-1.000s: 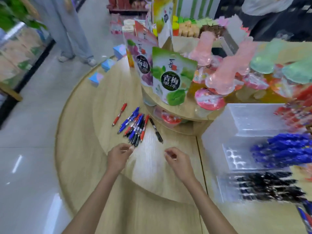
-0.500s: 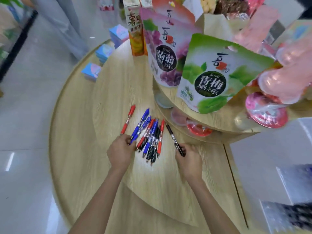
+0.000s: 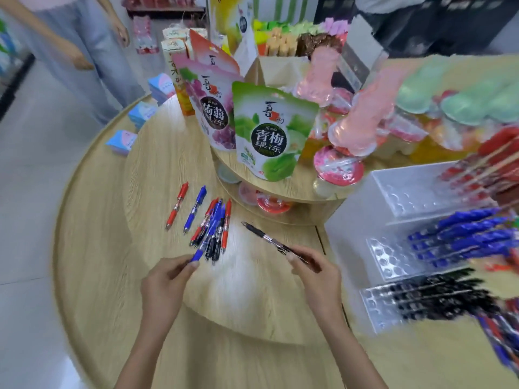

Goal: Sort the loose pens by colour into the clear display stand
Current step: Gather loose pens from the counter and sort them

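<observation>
Fingertips of the right grip (image 3: 317,276) pinch one end of a black pen (image 3: 268,239), whose free end slants toward the upper left and seems raised off the table (image 3: 106,226). The left grip (image 3: 165,282), lower centre of the frame, pinches the near end of a blue pen (image 3: 198,254), the rest of which lies against the pile of loose pens (image 3: 214,228) just above it, a mix of red, blue and black. Left of the pile a lone red pen (image 3: 177,206) and a lone blue one (image 3: 195,210) lie side by side, apart from it. At the right of the frame stands the clear display stand (image 3: 398,189), blurred, with red pens (image 3: 477,169) in its top tier, blue pens (image 3: 463,234) in the middle and black pens (image 3: 435,296) in the lowest. The step in hand looks like picking up, one pen per grip, with most of the pile unsorted. Next, I judge, the black pen must travel right and down to an open hole in the lowest tier, tip first, and the blue one to the middle tier, without nudging the pens already seated.
</observation>
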